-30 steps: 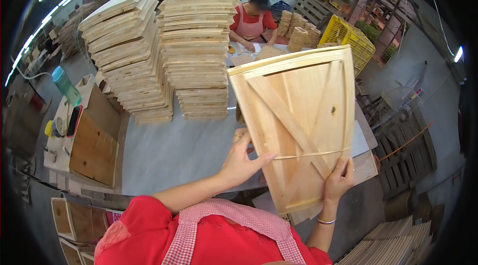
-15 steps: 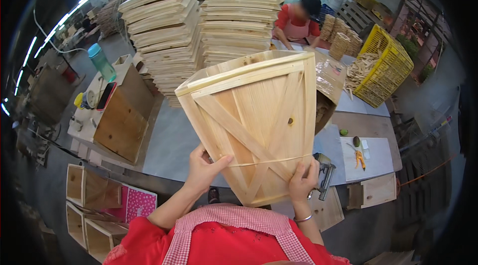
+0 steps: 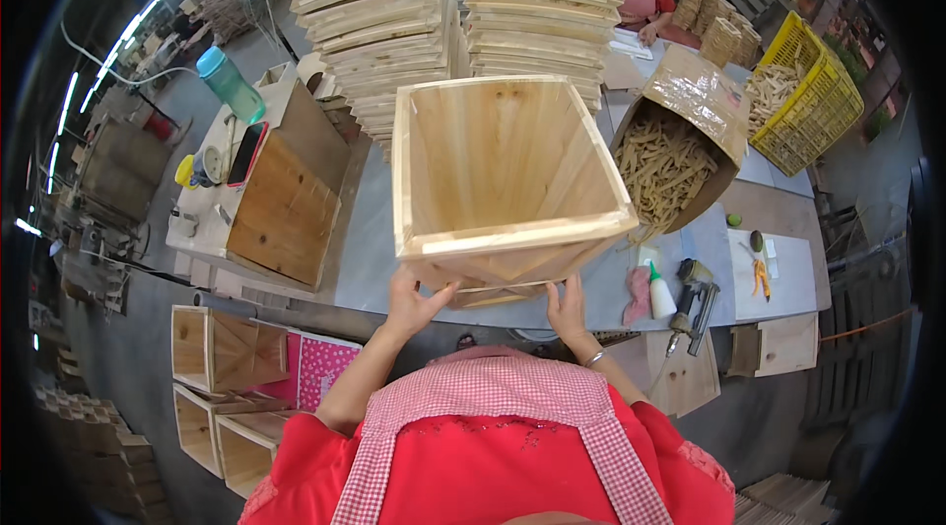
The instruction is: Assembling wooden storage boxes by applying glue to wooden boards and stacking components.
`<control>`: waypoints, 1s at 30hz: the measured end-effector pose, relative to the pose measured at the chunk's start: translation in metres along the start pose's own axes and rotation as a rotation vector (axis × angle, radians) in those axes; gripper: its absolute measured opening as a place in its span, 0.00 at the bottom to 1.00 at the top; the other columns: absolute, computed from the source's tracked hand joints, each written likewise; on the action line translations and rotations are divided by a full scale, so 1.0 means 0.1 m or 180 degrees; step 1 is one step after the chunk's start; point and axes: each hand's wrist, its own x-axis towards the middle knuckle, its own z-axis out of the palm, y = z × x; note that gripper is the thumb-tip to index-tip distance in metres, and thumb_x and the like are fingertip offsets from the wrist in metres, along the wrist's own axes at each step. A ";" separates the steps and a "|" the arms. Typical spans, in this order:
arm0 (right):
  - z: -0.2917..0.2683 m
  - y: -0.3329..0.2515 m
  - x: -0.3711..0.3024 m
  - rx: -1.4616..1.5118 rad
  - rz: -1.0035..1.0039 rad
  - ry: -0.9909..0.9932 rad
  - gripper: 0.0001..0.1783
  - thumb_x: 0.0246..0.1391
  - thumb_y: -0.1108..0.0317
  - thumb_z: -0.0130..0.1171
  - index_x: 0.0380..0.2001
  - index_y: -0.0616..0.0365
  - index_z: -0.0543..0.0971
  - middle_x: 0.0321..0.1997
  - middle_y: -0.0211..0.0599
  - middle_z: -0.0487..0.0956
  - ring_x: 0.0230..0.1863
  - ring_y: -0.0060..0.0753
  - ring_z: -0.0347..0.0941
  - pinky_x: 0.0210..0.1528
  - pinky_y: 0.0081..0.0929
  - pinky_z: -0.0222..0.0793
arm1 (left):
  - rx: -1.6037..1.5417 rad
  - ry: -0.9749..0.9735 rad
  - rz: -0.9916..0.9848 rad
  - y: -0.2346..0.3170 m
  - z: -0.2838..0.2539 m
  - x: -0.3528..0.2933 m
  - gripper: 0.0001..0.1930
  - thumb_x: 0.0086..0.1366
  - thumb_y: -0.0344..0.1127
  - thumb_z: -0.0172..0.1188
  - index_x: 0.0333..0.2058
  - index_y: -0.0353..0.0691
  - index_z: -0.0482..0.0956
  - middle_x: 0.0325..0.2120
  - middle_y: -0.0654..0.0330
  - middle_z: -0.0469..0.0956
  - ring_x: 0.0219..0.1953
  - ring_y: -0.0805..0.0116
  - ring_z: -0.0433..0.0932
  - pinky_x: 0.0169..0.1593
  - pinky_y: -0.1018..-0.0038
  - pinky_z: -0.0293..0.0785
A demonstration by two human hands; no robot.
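A tapered wooden planter box (image 3: 512, 150) stands in front of me, its open top tilted up so that the bare inside shows. My left hand (image 3: 416, 300) grips its lower left side, thumb along the front face. On the lower right, my right hand (image 3: 567, 310) holds it with the fingertips. Crossed slats on the box's front are seen at a steep angle, and its bottom is mostly hidden. Right of the box lie a nail gun (image 3: 696, 300), a white glue bottle (image 3: 660, 292) and a pink cloth (image 3: 637, 294) on the grey table (image 3: 370, 259).
Tall stacks of wooden panels (image 3: 542, 12) rise behind the box. A carton (image 3: 695, 96) of wood strips and a yellow crate (image 3: 816, 96) stand right. A wooden stand (image 3: 286, 214) carries a teal bottle (image 3: 232, 86). Finished boxes (image 3: 227, 352) sit lower left. A co-worker's hand (image 3: 648, 34) shows far right.
The box has tipped from showing its crossed front face to showing its open inside. Both hands stay on its lower sides. My view has shifted, and the glue bottle and cloth now show.
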 end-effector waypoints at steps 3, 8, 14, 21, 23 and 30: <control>0.09 -0.03 -0.09 0.0016 0.0020 -0.0106 0.15 0.57 0.71 0.56 0.43 0.68 0.67 0.42 0.61 0.69 0.46 0.67 0.66 0.47 0.49 0.65 | 0.0106 -0.0100 -0.0103 -0.10 -0.15 -0.10 0.17 0.51 0.32 0.72 0.40 0.34 0.82 0.38 0.53 0.83 0.42 0.63 0.82 0.47 0.67 0.75; 0.16 -0.01 -0.21 -0.0141 0.0111 -0.0389 0.21 0.56 0.71 0.57 0.51 0.67 0.66 0.50 0.63 0.69 0.51 0.69 0.66 0.51 0.51 0.65 | 0.0476 -0.0106 0.0014 -0.42 -0.28 -0.25 0.20 0.51 0.33 0.74 0.42 0.34 0.81 0.39 0.52 0.82 0.43 0.58 0.81 0.48 0.66 0.75; -0.12 -0.08 -0.04 -0.0176 0.0411 -0.1004 0.16 0.55 0.70 0.58 0.45 0.67 0.73 0.40 0.59 0.77 0.44 0.65 0.72 0.46 0.47 0.70 | 0.0744 -0.0681 -0.0338 -0.38 -0.46 -0.27 0.29 0.51 0.37 0.75 0.49 0.33 0.76 0.45 0.49 0.78 0.49 0.56 0.76 0.55 0.64 0.70; -0.84 -0.52 1.26 0.0202 0.0183 -0.0034 0.11 0.62 0.68 0.53 0.39 0.68 0.77 0.27 0.41 0.79 0.29 0.27 0.77 0.33 0.24 0.72 | 0.0130 -0.1067 -0.0858 -0.29 -0.95 -0.09 0.16 0.61 0.27 0.60 0.49 0.33 0.75 0.45 0.55 0.79 0.47 0.67 0.76 0.52 0.72 0.72; -0.90 -0.96 1.69 0.0721 0.0366 0.0140 0.15 0.66 0.63 0.49 0.38 0.65 0.78 0.29 0.34 0.79 0.27 0.21 0.74 0.31 0.21 0.70 | -0.0493 -0.0686 -0.1107 -0.23 -1.00 0.11 0.16 0.65 0.29 0.57 0.51 0.34 0.74 0.46 0.55 0.78 0.49 0.67 0.75 0.54 0.72 0.70; -0.55 -0.56 1.53 0.1594 0.0486 -0.0137 0.20 0.70 0.57 0.42 0.39 0.62 0.78 0.32 0.28 0.78 0.36 0.24 0.73 0.38 0.26 0.70 | -0.2875 0.0032 -0.2017 0.04 -0.79 0.60 0.25 0.73 0.49 0.46 0.58 0.36 0.67 0.54 0.56 0.72 0.56 0.64 0.71 0.60 0.66 0.66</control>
